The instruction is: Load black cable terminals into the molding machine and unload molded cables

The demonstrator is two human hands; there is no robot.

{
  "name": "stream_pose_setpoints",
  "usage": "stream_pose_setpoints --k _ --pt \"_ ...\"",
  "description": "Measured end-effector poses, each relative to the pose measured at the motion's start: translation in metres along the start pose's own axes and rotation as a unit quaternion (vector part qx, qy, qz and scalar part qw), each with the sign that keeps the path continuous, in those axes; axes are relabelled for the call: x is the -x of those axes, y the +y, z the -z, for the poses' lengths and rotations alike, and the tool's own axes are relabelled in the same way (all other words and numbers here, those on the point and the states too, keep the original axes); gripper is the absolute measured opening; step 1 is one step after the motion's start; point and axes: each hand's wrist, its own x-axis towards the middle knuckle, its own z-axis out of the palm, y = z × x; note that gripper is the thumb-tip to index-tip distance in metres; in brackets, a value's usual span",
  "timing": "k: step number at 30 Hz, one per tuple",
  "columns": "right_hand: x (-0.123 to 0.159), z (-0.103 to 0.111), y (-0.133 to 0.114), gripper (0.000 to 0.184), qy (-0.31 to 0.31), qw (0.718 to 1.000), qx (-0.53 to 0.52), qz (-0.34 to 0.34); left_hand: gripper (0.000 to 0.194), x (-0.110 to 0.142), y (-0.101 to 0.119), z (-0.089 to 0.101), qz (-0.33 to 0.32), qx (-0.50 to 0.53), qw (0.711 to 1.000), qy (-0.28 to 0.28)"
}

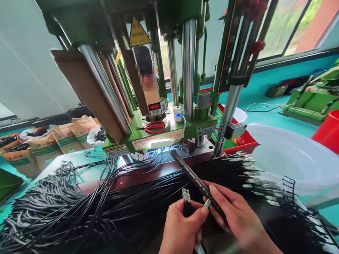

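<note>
"Cables (187, 209) first: where are they, and how are they gripped?"

"In the left hand (182, 224). Fingers and thumb are closed around a small black bunch, with its metal plugs (185, 195) standing up out of the fist. One more plug (207, 203) is pinched at the thumb tip, pointing toward the bar (194, 178). Whether it touches the bar, I cannot tell."

"And the right hand (237, 210)?"

"Clamped on the near part of that bar, thumb on top. The bar is long and dark, with small light marks along its length. It slants away to the left, its far end reaching in front of the press (136, 133). The two hands are side by side, close together."

"Condition of the work area?"

"A large heap of black cables (100, 214) spreads across the table. Loops lie at the left; many metal ends gather at the right."

"Items on the press?"

"Red-handled scissors (155, 127) lie on its green plate. Near them sits a small blue-and-white object, identity unclear. A yellow warning sign (138, 33) is fixed higher up."

"Surroundings?"

"Right side: a red tray (252, 143) beside the press, a white tub (295, 156) and, farther out, a red bucket (332, 130). Left side: paper sacks (64, 140) along the wall."
</note>
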Motion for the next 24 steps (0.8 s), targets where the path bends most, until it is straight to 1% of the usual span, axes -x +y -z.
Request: stream_pose_setpoints --k 5,10,15,18,21,24 --pt "-0.003 0.006 0.001 0.053 0.017 1.000 -0.019 0.000 0.047 0.000 -0.003 -0.002 0.003 -0.016 1.000 0.003" --pt "-0.002 0.008 0.005 0.052 0.002 1.000 0.014 0.002 0.044 0.004 0.002 -0.005 0.012 -0.012 1.000 0.014" --pt "-0.001 0.007 0.006 0.053 0.013 0.998 0.047 0.028 0.040 0.005 0.005 -0.004 0.005 -0.013 1.000 0.008" --pt "0.000 0.008 0.006 0.051 0.003 0.997 0.067 0.040 0.036 0.005 0.003 -0.003 0.004 -0.018 1.000 -0.001" --pt "-0.001 0.009 0.008 0.048 -0.008 0.995 0.088 0.052 0.033 0.004 0.001 -0.003 -0.002 -0.019 1.000 0.002" --pt "-0.001 0.008 0.010 0.048 0.003 0.989 0.130 0.072 0.032 0.002 -0.002 -0.004 -0.011 -0.012 1.000 0.007"
